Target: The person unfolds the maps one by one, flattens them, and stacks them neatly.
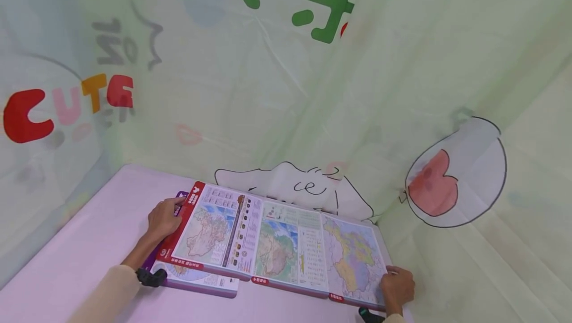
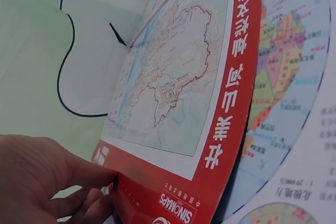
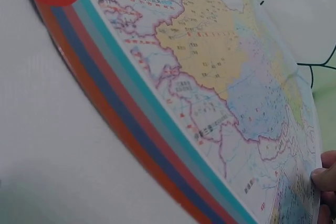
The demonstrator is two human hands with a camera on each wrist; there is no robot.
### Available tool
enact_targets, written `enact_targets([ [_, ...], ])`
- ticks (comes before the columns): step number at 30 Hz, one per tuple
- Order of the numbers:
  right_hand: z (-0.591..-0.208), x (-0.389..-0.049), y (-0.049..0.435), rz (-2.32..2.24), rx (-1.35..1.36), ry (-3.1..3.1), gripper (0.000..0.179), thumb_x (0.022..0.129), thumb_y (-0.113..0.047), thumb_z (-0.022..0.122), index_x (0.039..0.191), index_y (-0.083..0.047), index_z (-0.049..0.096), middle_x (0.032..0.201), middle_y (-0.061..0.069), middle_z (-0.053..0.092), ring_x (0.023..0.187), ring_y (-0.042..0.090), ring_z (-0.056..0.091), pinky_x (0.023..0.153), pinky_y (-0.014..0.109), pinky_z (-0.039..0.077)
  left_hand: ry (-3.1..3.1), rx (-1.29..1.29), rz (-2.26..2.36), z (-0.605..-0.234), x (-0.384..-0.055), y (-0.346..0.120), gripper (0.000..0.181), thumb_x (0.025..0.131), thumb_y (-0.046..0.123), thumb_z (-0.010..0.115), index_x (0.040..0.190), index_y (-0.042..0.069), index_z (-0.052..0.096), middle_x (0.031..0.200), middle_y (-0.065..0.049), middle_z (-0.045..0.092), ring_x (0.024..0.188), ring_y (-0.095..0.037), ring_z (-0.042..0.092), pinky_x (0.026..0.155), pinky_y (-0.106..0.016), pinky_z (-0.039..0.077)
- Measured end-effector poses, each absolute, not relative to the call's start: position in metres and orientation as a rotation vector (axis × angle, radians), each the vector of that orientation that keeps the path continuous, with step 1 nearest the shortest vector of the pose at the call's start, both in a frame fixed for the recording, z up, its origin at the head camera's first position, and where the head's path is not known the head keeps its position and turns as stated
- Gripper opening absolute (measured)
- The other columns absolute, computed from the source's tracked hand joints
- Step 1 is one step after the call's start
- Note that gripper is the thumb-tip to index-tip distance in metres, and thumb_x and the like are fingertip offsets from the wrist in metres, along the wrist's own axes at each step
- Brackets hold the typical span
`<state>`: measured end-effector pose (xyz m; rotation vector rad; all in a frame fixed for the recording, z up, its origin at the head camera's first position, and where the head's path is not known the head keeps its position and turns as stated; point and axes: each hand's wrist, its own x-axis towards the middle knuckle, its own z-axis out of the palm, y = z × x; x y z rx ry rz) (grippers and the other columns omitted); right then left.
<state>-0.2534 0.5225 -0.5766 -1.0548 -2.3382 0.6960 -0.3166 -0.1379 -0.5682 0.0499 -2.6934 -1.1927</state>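
A long fold-out map (image 1: pixel 289 251) with three visible panels lies across the table, its left edge a red band. The left hand (image 1: pixel 164 219) pinches that red edge between thumb and fingers; in the left wrist view the corner bends up beside the hand (image 2: pixel 50 179). At the far right, the right hand (image 1: pixel 397 287) grips the other short edge, with the thumb on the printed face in the right wrist view. Under the left panel, a second map (image 1: pixel 192 279) with a purple border sticks out toward the front and left.
The pale pink tabletop (image 1: pixel 109 223) surrounds the maps. A printed whitish curtain (image 1: pixel 268 89) hangs close behind the table and down both sides, carrying letters, a balloon drawing (image 1: pixel 456 174) and a cartoon outline. Dark straps circle both wrists.
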Motion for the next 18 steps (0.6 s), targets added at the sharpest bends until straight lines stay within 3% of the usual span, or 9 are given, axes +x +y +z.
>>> enact_targets([
  [7,-0.577,-0.253,0.520,0.729,-1.047,-2.260,0.038,0.084,0.005,0.053,0.114,0.006,0.077,0.116,0.032,0.075,0.111,0.058,0.064,0.076,0.060,0.044,-2.704,0.086,-1.114,-0.567,-0.318,-0.138,0.064,0.091,0.006,0.078,0.150,-0.008,0.058,0.136,-0.035,0.068,0.109,-0.048,0.069,0.088,-0.058,0.060],
  [11,-0.584,-0.259,0.521,0.704,-1.067,-2.264,0.042,0.087,0.005,0.053,0.124,0.007,0.073,0.125,0.033,0.071,0.118,0.057,0.060,0.090,0.065,0.042,-2.724,0.069,-1.089,-0.568,-0.320,-0.140,0.066,0.091,0.008,0.079,0.151,-0.009,0.055,0.139,-0.036,0.064,0.116,-0.051,0.065,0.094,-0.063,0.057],
  [15,-0.587,-0.264,0.515,0.647,-1.053,-2.309,0.042,0.097,0.000,0.054,0.137,0.006,0.065,0.135,0.038,0.062,0.125,0.060,0.051,0.103,0.070,0.036,-2.674,0.022,-1.074,-0.589,-0.329,-0.152,0.059,0.095,0.008,0.074,0.149,-0.008,0.055,0.137,-0.036,0.061,0.116,-0.051,0.060,0.093,-0.064,0.053],
  [18,-0.579,-0.263,0.495,0.599,-0.892,-2.353,0.041,0.104,-0.010,0.059,0.142,0.004,0.063,0.140,0.040,0.059,0.127,0.063,0.050,0.105,0.074,0.035,-2.622,-0.054,-1.027,-0.605,-0.336,-0.164,0.052,0.099,0.006,0.066,0.149,-0.006,0.056,0.143,-0.034,0.059,0.121,-0.050,0.057,0.096,-0.066,0.049],
])
